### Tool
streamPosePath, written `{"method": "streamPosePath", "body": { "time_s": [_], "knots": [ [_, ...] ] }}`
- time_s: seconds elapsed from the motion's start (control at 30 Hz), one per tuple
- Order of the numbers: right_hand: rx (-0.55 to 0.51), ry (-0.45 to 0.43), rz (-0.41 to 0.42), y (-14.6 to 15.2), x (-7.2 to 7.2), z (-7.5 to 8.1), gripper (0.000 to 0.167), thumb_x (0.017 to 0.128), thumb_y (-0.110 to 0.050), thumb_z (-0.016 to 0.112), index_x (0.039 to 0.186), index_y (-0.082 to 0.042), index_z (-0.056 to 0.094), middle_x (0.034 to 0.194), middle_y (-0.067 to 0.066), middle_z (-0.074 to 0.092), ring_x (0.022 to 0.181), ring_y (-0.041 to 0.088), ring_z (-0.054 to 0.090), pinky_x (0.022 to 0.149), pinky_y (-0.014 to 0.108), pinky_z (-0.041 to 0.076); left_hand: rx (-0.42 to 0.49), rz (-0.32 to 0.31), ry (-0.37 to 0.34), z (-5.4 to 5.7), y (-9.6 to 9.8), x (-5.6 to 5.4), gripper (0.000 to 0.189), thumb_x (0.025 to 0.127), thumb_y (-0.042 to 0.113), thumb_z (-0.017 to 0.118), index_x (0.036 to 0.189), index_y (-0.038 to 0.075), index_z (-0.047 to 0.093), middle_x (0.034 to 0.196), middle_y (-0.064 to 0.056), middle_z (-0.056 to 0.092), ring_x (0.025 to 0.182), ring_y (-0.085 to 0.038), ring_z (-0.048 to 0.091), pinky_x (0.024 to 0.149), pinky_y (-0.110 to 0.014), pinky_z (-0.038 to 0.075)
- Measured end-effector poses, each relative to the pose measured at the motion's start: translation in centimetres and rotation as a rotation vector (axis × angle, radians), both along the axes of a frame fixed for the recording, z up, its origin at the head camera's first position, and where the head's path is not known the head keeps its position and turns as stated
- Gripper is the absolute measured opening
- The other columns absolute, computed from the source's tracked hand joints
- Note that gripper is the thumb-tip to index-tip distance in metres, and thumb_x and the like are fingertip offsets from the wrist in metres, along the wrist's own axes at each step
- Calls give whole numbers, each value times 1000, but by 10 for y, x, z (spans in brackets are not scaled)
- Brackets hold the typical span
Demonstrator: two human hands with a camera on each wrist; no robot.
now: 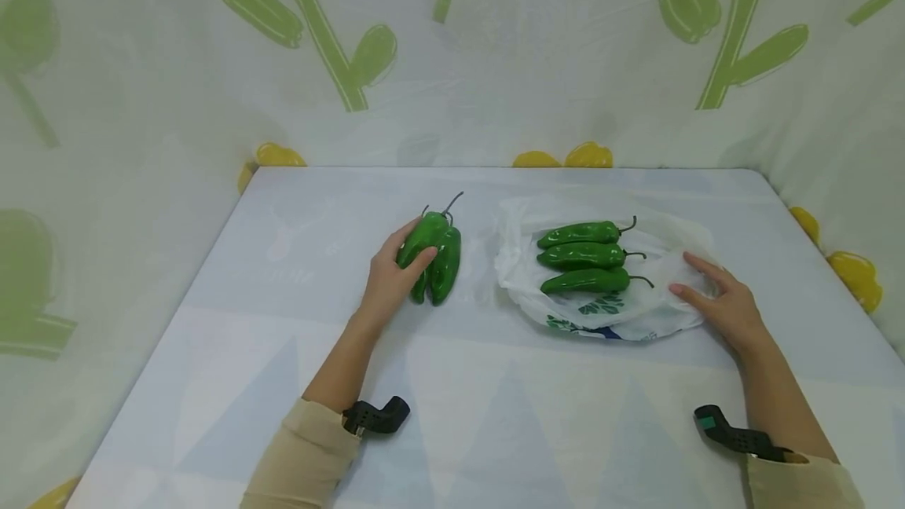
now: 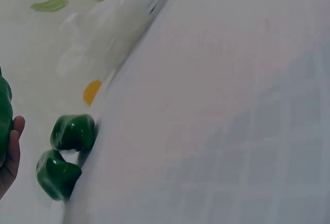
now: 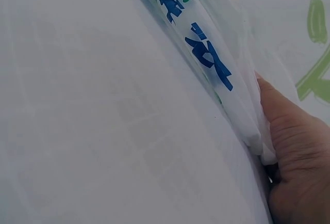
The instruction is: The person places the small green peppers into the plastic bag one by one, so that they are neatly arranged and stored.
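A patterned backdrop [image 1: 537,85] rises behind a pale table [image 1: 438,422], which bears a plastic bag [image 1: 654,313] with three green peppers [image 1: 583,256]. The right hand [image 1: 730,309], thumb and forefinger apart, touches the bag's edge. The left hand [image 1: 389,277] grips one pepper [image 1: 426,232], partly hiding two loose peppers [image 1: 446,267].

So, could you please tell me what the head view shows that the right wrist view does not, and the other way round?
Only the head view shows the left hand gripping a long green pepper, with two more peppers close by it, and three long green peppers lying on the white plastic bag.

Only the right wrist view shows the large blue characters on the bag's side; the head view has just a dark blue patch there.

Both show the right hand touching the bag, the pale table and the backdrop with green plant prints.
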State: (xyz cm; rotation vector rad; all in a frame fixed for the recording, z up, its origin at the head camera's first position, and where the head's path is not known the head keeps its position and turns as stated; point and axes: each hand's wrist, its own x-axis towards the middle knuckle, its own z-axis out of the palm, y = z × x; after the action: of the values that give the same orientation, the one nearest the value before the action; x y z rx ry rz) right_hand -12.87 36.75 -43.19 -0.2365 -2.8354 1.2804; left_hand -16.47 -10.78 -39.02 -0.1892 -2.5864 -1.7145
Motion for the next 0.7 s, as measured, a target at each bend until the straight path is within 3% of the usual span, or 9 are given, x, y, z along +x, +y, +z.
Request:
{"method": "streamPosePath", "body": {
  "time_s": [0.4, 0.7],
  "knots": [
    [-20, -11, 0, 1, 0, 2, 77, 88, -43, 64, 148, -9, 29, 156, 22, 11, 142, 45, -1, 108, 67, 3, -35, -122, 114, 20, 44, -8, 56, 91, 35, 62, 142, 24, 43, 129, -5, 53, 101, -22, 50, 78, -37, 45],
    [-26, -16, -6, 0, 1, 3, 76, 88, -43, 64, 147, -9, 30, 156, 22, 11, 142, 45, -1, 107, 67, 3, -77, -233, 266, 30, 73, -10, 54, 91, 26, 62, 141, 17, 45, 119, -6, 57, 92, -17, 51, 75, -29, 44]
  ]
}}
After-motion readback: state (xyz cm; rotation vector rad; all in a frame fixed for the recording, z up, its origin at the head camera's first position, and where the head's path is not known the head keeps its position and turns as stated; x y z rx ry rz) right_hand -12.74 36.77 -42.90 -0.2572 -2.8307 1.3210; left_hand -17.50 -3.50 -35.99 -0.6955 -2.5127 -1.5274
